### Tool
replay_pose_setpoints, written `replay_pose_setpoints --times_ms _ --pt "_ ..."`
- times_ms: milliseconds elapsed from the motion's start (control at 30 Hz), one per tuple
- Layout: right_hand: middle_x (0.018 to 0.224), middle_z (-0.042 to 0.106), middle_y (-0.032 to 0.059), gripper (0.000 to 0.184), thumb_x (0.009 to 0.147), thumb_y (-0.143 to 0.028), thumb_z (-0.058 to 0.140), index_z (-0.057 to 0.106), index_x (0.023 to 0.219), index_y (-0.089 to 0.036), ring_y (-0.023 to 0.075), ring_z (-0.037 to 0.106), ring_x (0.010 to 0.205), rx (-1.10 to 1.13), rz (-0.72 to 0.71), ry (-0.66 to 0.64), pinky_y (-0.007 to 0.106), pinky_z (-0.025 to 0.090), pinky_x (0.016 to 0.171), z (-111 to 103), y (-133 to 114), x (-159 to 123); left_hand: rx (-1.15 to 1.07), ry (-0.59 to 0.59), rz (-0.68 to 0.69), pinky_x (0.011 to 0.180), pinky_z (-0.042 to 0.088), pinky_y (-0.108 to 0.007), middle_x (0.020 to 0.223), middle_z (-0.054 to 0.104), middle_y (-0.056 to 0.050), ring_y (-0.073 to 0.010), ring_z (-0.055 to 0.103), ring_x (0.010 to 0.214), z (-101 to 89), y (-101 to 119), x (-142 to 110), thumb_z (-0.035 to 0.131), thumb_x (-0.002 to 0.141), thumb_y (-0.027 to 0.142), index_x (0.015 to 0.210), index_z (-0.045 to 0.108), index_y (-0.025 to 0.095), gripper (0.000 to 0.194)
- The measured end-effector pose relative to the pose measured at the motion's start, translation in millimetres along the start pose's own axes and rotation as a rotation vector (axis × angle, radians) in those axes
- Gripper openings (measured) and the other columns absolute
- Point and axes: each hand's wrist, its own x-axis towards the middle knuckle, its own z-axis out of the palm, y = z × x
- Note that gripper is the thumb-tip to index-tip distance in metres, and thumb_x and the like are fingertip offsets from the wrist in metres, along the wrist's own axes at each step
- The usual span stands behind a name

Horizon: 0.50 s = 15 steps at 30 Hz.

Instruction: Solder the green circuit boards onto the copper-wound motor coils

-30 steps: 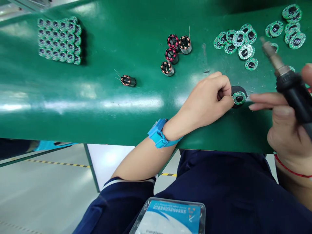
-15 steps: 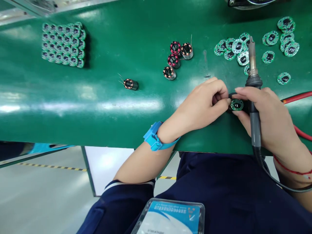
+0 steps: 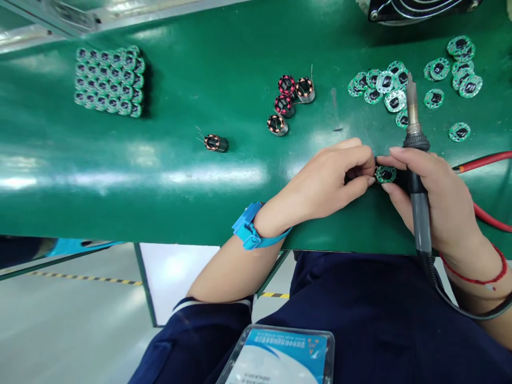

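My left hand [image 3: 334, 178], with a blue strap at the wrist, is closed in a pinch on a small round coil part topped by a green circuit board [image 3: 385, 174] near the front of the green bench [image 3: 160, 176]. My right hand [image 3: 434, 197] pinches the same part from the right with thumb and forefinger. A soldering iron [image 3: 416, 160] lies across that hand, tip pointing away from me over the loose boards.
Several loose round green circuit boards [image 3: 400, 85] lie at the back right. A few wound coils [image 3: 290, 98] stand mid-bench, one coil [image 3: 215, 142] lies apart to the left. A packed block of finished parts [image 3: 110, 80] sits far left. Red cable [image 3: 486, 160] runs at right.
My right hand swung in from the right edge with the soldering iron and closed its fingers on the part. The iron's tip turned to point away from me. My left hand stayed on the part.
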Motion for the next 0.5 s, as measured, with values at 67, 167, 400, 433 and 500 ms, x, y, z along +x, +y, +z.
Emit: replay_pose_setpoints --times_ms 67,167,400,433,500 --pt "0.11 0.069 0.0032 0.048 0.089 -0.024 0.055 0.042 0.134 -0.033 0.0248 0.064 0.094 -0.009 0.01 -0.012 0.041 0.051 0.076 0 1 0 -0.047 0.029 0.009 0.064 0.042 -0.023 0.077 0.052 0.001 -0.0084 0.048 0.07 2.6 1 0 0.052 0.083 0.007 0.077 0.056 0.016 0.011" --pt "0.111 0.069 0.0026 0.049 0.088 -0.026 0.057 0.043 0.134 -0.034 0.0256 0.064 0.094 -0.01 0.017 -0.011 0.042 0.051 0.077 0 1 0 -0.091 0.065 -0.002 0.063 0.042 -0.022 0.077 0.053 0.001 -0.0079 0.048 0.069 7.3 1 1 0.054 0.083 0.008 0.077 0.056 0.016 0.01" --pt "0.116 0.067 -0.002 0.054 0.086 -0.02 0.058 0.044 0.135 -0.039 0.0229 0.063 0.108 -0.001 -0.063 0.047 0.041 0.05 0.084 -4 -4 -4 -0.128 0.09 -0.041 0.063 0.041 -0.021 0.076 0.055 0.002 -0.0073 0.048 0.068 13.1 4 2 0.055 0.084 0.01 0.079 0.057 0.015 0.008" --pt "0.115 0.068 -0.0029 0.054 0.087 -0.019 0.058 0.044 0.134 -0.04 0.0227 0.062 0.109 -0.009 -0.064 0.039 0.041 0.05 0.086 -5 -5 -4 -0.124 0.09 -0.039 0.063 0.041 -0.021 0.076 0.055 0.002 -0.0073 0.048 0.068 13.2 4 3 0.055 0.084 0.01 0.078 0.057 0.015 0.008" --pt "0.11 0.069 -0.0032 0.053 0.086 -0.017 0.058 0.047 0.132 -0.039 0.0227 0.062 0.109 -0.025 -0.075 0.052 0.041 0.049 0.088 -5 -5 -5 -0.119 0.09 -0.043 0.062 0.041 -0.021 0.076 0.055 0.002 -0.0071 0.048 0.067 13.1 3 2 0.055 0.084 0.009 0.078 0.058 0.015 0.009"
